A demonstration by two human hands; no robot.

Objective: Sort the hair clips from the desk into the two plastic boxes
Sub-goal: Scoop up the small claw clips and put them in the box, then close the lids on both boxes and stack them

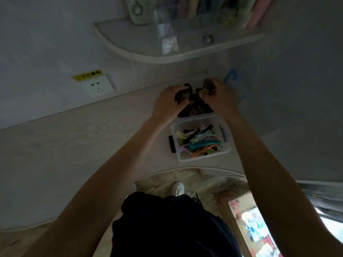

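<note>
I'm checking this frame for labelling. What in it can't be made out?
- Far box, head view: its walls and most contents are hidden by the left hand and right hand.
- Dark clips: blur and dim light hide their count and shape.
- Near box: its coloured clips overlap, so they are uncountable.
- Yellow label above the socket: text too small.

Two boxes on the desk [74,141], the near box [227,145] full of clips [199,142], the far box [194,115] just behind it, both hands over the far box, wall socket [98,86] to the left, shelf [167,51] above
</note>
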